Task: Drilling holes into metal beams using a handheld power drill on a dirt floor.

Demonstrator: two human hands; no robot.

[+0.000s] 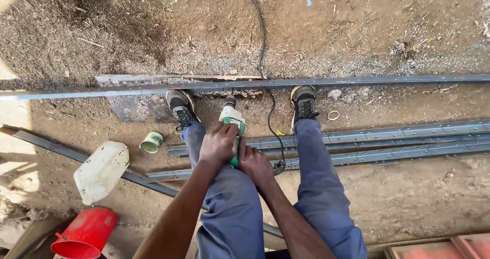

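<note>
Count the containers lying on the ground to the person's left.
3: a small green can beside the left shoe, a white jerrycan lower left, and a red bucket on its side at the bottom-left corner.

grinder [232,120] disc hidden under its body, red bucket [86,234] cut off by bottom edge

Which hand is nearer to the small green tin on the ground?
Left. The left hand grips the top of the green power tool, a short way right of the green tin. The right hand holds the tool's rear, farther right.
</note>
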